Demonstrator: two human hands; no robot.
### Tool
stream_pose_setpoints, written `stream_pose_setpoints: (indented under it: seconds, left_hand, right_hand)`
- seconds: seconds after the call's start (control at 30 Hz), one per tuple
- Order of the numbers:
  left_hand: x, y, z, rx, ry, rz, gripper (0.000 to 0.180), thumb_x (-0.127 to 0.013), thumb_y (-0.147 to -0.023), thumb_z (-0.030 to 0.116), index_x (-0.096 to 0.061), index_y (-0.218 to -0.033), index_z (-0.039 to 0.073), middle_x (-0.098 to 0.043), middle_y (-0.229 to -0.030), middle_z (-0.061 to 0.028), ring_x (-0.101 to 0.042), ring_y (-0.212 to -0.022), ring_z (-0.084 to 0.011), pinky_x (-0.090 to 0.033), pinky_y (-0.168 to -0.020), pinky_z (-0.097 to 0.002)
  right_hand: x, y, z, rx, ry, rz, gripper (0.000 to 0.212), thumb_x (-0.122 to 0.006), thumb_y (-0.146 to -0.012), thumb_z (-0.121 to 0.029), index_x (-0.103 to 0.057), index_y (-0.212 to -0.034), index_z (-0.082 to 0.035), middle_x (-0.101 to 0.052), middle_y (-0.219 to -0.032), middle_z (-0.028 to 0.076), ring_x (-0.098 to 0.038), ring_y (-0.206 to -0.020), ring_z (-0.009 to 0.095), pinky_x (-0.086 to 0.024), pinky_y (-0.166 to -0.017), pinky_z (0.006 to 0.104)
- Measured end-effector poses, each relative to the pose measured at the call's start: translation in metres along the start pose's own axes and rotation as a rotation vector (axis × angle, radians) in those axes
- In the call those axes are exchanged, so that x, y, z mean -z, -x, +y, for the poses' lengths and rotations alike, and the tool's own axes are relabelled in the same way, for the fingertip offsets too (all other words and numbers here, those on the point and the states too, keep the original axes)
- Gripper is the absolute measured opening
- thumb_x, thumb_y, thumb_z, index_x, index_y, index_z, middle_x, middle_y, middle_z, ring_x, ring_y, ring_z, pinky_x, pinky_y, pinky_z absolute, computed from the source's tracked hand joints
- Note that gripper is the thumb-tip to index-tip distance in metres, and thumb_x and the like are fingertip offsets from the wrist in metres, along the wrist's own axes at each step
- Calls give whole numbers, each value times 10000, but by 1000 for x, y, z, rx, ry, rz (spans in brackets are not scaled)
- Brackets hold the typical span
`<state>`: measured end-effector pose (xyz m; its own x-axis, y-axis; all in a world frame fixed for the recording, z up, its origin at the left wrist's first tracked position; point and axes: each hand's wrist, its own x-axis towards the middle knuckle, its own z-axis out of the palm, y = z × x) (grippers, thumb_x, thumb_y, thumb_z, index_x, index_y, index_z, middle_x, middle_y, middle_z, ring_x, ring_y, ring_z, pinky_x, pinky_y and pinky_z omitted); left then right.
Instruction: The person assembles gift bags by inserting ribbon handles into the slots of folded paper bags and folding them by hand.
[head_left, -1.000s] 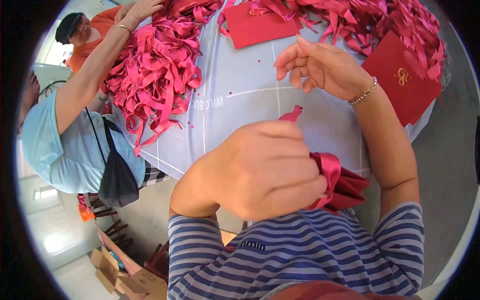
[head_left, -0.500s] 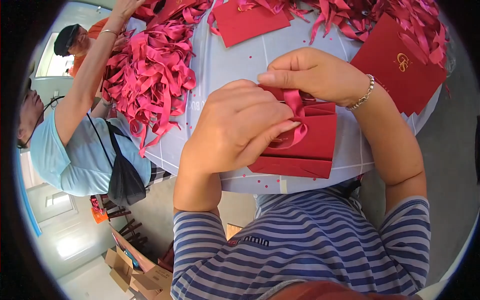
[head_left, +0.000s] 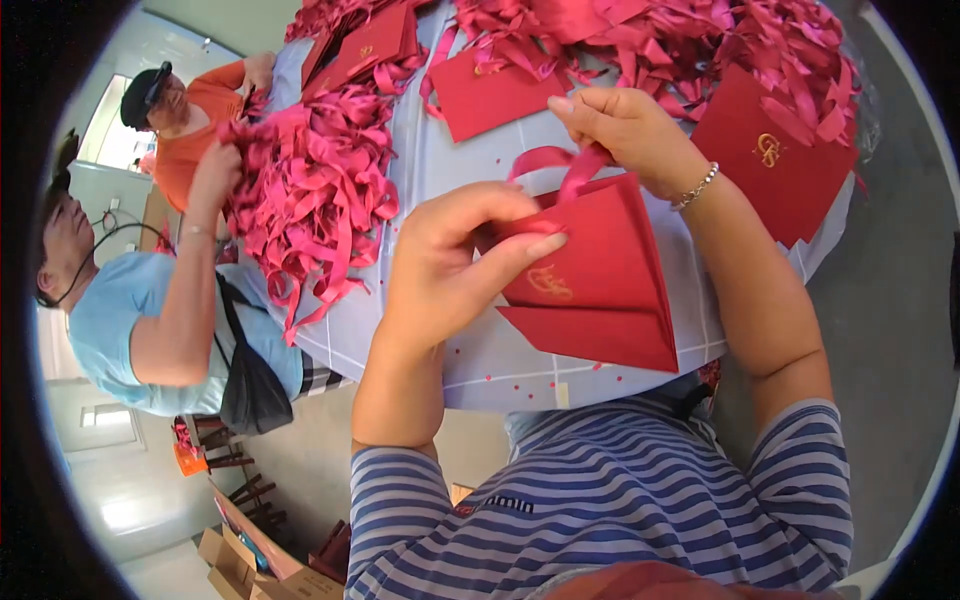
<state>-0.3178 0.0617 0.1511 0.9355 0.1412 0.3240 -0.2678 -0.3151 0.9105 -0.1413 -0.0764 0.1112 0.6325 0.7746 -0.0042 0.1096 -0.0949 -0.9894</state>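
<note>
A red paper gift bag [head_left: 600, 270] with a gold mark hangs tilted over the table's near edge. My left hand [head_left: 450, 260] is closed on the bag's top edge, its thumb on the front panel and the fingers hidden behind. At the bag's upper right, my right hand [head_left: 620, 130] pinches the pink ribbon [head_left: 575, 172], which loops up from the bag's opening. The ribbon's far side lies partly behind the bag and my fingers.
A heap of pink ribbons [head_left: 310, 190] lies left on the covered table [head_left: 430, 150]. Red bags [head_left: 500, 95] lie at the back, more bags [head_left: 770, 165] at right. A person in light blue [head_left: 170, 320] sits left; another in orange [head_left: 200, 110] is beyond.
My right hand has drawn the ribbon up from the bag. My left hand has shifted from the ribbon to the bag's top edge. The co-worker's arm has come down to the ribbon heap.
</note>
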Motion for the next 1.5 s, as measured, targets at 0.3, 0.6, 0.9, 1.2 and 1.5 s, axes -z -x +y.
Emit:
stream_pose_setpoints:
  seconds: [0.3, 0.6, 0.9, 1.2, 1.5]
  left_hand:
    - [42, -22, -46, -249, 369, -97, 135, -566, -790, -43, -660, -849, 32, -643, -1135, -189, -543, -1129, -285, -331, -1045, -427]
    - [35, -19, -55, 122, -429, -9, 244, -710, -830, 134, -652, -1002, -28, -675, -881, -91, -648, -866, -170, -495, -794, -287]
    - [31, -13, -49, 199, -933, -139, 573, -818, -718, 417, -648, -1046, -21, -669, -893, -175, -657, -805, -295, -517, -717, -382]
    - [21, -10, -61, 239, -540, -261, 375, -818, -743, 109, -637, -1046, -17, -619, -812, -53, -586, -729, -136, -500, -650, -280]
    - [25, -19, -65, 385, -342, -333, 241, -752, -762, 15, -645, -978, 2, -600, -778, 2, -552, -697, -70, -474, -632, -227]
  right_hand:
    - [1, -9, 20, 108, -215, 196, 198, -583, -974, -234, -600, -883, -59, -585, -733, -32, -531, -639, 50, -445, -591, 212]
    - [19, -13, 45, 148, 1225, 441, 300, -540, -841, -53, -634, -1124, -85, -601, -1064, 154, -582, -1044, 322, -512, -848, 424]
    - [15, -21, 50, 307, 1243, 466, 165, -564, -845, -88, -674, -966, -70, -627, -1001, 124, -615, -948, 317, -527, -808, 414]
    - [-14, -3, 30, 349, 570, 82, 86, -627, -883, -114, -608, -873, -30, -635, -884, 111, -615, -836, 293, -484, -715, 379]
    - [-21, 3, 33, 438, 471, -458, 198, -762, -733, -100, -581, -763, -24, -605, -790, 81, -575, -713, 210, -455, -616, 323]
